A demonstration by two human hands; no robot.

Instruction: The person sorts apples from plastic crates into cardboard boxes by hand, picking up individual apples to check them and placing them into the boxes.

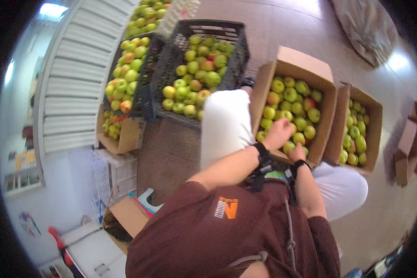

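Note:
A cardboard box (328, 114) of green and red-blushed apples (290, 94) stands between my knees, its far flap raised. My left hand (279, 133) is over the near part of the apples, fingers bent beside one of them. Close to the box's near wall, my right hand (297, 153) reaches down among the apples, its fingertips partly hidden. Whether either hand grips an apple cannot be made out. Each wrist wears a black band.
A black plastic crate (241, 52) of apples stands beyond my left knee. Farther left is another dark crate (147, 69) of apples. To the right, a second cardboard box (371, 139) holds apples. A large wrapped bundle (366, 31) lies at the upper right.

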